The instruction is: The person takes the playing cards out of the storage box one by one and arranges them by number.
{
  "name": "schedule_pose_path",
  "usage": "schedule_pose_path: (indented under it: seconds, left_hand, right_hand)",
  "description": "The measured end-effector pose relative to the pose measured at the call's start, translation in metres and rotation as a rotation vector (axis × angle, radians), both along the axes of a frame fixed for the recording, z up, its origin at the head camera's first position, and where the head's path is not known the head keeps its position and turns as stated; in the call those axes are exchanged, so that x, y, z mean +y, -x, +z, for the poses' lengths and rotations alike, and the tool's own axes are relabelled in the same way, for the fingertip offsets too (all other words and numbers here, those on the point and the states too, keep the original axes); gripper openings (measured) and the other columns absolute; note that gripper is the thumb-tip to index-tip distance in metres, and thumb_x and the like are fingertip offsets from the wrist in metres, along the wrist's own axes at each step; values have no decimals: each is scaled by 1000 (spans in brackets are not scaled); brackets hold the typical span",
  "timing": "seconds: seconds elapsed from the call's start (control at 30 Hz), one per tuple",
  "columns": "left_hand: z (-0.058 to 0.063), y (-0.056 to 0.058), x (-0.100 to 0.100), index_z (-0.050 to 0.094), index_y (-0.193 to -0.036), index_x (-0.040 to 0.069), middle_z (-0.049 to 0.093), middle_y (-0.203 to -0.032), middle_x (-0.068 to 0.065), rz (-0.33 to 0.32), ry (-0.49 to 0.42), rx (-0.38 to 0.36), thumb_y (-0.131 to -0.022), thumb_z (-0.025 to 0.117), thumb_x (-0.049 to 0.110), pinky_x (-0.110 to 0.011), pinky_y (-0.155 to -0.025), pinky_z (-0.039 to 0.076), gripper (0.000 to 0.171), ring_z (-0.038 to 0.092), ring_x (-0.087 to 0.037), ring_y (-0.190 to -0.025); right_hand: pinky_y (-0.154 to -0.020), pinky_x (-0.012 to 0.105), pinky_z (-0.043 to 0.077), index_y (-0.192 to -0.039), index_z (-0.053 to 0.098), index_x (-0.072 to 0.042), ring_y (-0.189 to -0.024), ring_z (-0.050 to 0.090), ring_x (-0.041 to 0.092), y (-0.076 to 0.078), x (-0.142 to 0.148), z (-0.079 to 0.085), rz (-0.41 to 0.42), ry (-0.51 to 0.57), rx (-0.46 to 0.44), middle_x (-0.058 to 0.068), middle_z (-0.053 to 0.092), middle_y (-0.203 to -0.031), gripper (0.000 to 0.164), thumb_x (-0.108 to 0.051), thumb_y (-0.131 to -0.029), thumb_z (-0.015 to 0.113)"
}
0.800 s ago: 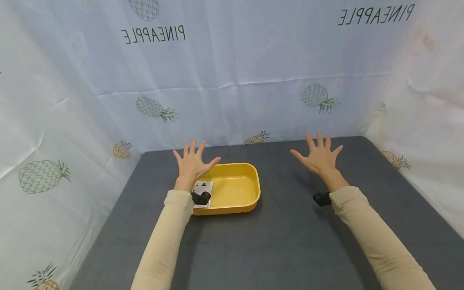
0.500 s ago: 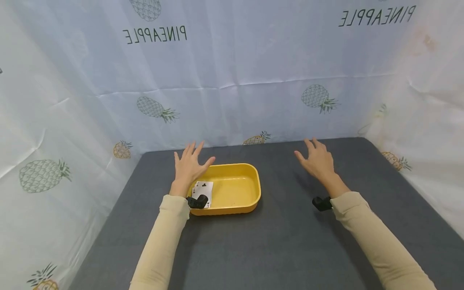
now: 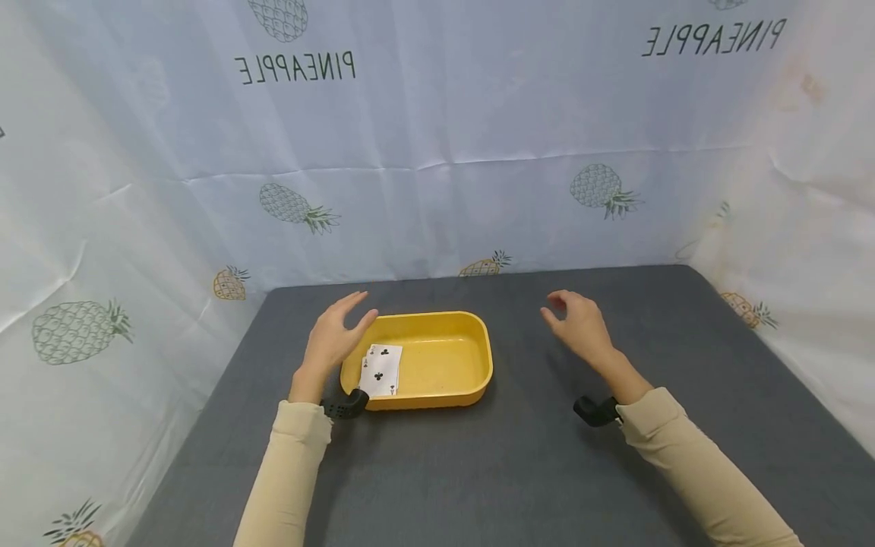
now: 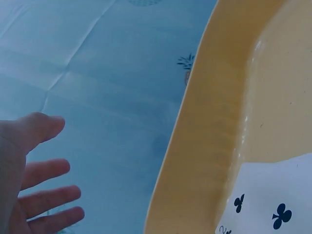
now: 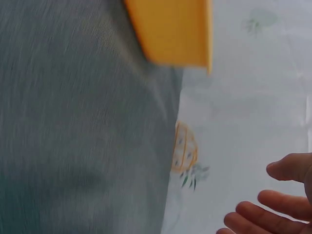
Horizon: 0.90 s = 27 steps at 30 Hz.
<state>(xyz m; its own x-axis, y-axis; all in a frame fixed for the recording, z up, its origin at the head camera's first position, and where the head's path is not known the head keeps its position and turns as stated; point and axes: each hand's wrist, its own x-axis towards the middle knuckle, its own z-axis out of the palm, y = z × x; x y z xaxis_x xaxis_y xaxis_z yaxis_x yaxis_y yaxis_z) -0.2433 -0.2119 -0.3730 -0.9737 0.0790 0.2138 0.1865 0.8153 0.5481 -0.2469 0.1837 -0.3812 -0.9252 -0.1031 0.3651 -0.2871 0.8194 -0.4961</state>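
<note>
A yellow tray (image 3: pixel 444 400) sits on the dark table, and white playing cards with club marks (image 3: pixel 383 369) lie overlapped in its left end. My left hand (image 3: pixel 333 334) hovers by the tray's left rim, fingers extended and thumb apart, holding nothing. The left wrist view shows that hand (image 4: pixel 41 180) beside the tray wall (image 4: pixel 195 146), with the cards (image 4: pixel 273 195) inside. To the right of the tray, my right hand (image 3: pixel 579 327) is raised over the table with fingers loosely bent and nothing in them. Its fingers and thumb (image 5: pixel 287 168) stand apart in the right wrist view.
The dark grey cloth of the table (image 3: pixel 465 471) spreads around the tray. A white curtain with pineapple prints (image 3: pixel 437 213) hangs behind the table and along both sides. Black straps with camera mounts (image 3: pixel 345 405) sit on both wrists.
Both hands have gone from widely spread fingers to a more relaxed bend and come lower. My left hand has shifted left, uncovering more of the cards; my right hand has drifted slightly left.
</note>
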Motion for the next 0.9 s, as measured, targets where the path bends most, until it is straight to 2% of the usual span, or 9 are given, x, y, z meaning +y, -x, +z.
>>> schedule_pose_path:
  seconds: [0.13, 0.23, 0.37, 0.53, 0.7, 0.83, 0.9]
  left_hand:
    - [-7, -4, -15, 45, -145, 14, 40, -153, -14, -46, -135, 12, -98, 55, 32, -59, -116, 26, 51, 32, -36, -144]
    - [-11, -5, -23, 46, -144, 13, 41, -152, -15, -65, -202, -2, -98, 55, 30, -59, -116, 26, 49, 32, -36, -144]
    - [-20, -6, -32, 48, -143, 12, 41, -152, -16, -92, -250, -43, -98, 55, 29, -59, -116, 27, 48, 32, -37, -144]
    - [-37, -5, -41, 48, -142, 9, 39, -152, -18, -133, -301, -99, -98, 55, 29, -55, -117, 29, 48, 33, -37, -143]
    - [-51, -3, -50, 46, -142, 6, 42, -150, -21, -160, -381, -162, -98, 56, 27, -52, -112, 37, 50, 41, -39, -138]
    - [-60, -2, -56, 45, -143, 5, 48, -146, -21, -177, -431, -195, -98, 55, 27, -41, -104, 48, 51, 49, -36, -133]
    - [-65, -1, -59, 46, -143, 5, 49, -144, -21, -177, -447, -201, -98, 57, 27, -29, -100, 51, 51, 54, -28, -129]
  right_hand:
    - [-86, 53, 51, -115, 63, 7, -100, 65, 40, -6, -12, 0, 40, 75, -54, 26, 67, -109, 30, -14, -92, 62]
    - [-84, 51, 53, -112, 64, 6, -96, 66, 38, -9, -19, -3, 70, 117, -75, 25, 68, -106, 28, -14, -92, 63]
    - [-81, 48, 55, -109, 66, 5, -94, 67, 36, -14, -29, -8, 114, 166, -90, 23, 70, -103, 26, -13, -91, 65]
    - [-76, 42, 58, -106, 67, 4, -89, 68, 33, -17, -45, -13, 170, 214, -133, 22, 71, -101, 24, -13, -90, 65]
    - [-67, 31, 57, -106, 68, 5, -82, 69, 28, -17, -68, -14, 223, 289, -236, 22, 71, -99, 25, -14, -91, 65]
    - [-68, 32, 59, -107, 67, 8, -82, 70, 31, -16, -86, -13, 262, 378, -326, 24, 71, -98, 26, -12, -91, 65]
    - [-72, 37, 60, -107, 66, 8, -85, 70, 35, -15, -96, -13, 283, 418, -368, 25, 71, -97, 26, -12, -91, 65]
